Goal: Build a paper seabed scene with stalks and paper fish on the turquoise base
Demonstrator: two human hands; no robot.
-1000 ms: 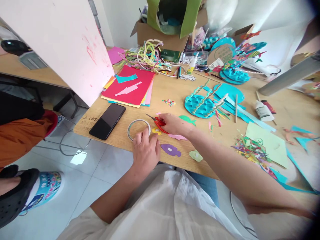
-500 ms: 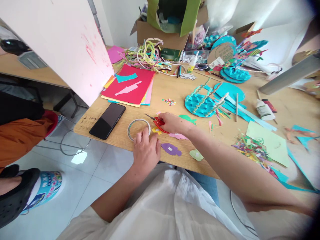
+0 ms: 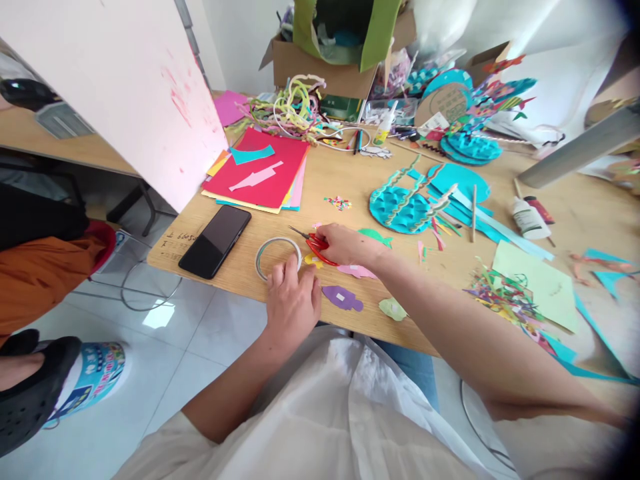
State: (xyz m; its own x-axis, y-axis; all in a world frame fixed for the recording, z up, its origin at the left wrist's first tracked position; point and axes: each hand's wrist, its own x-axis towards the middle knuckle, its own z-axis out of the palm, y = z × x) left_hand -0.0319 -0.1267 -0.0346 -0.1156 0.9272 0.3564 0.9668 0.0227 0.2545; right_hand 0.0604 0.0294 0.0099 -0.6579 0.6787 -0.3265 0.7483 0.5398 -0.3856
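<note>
My right hand [image 3: 343, 244] is closed on the red handles of a pair of scissors [image 3: 316, 249], whose thin blades point left just above the table. My left hand [image 3: 294, 297] lies at the table's front edge with its fingers stretched out, their tips touching the near right rim of a roll of tape [image 3: 258, 260]. Around the hands lie paper fish cut-outs: a purple fish [image 3: 342, 298] with a small white square on it, a pale green one [image 3: 393, 309], a pink one [image 3: 358, 272], a yellow one [image 3: 314, 261] and a green one [image 3: 376, 237], partly hidden by my right hand.
A black phone [image 3: 215, 241] lies left of the tape, below stacked coloured paper [image 3: 270, 187]. Farther right are a blue egg-carton piece [image 3: 403, 211], paper scraps [image 3: 505, 293] and a white glue bottle [image 3: 530, 219]. A person's foot [image 3: 30, 373] is at lower left.
</note>
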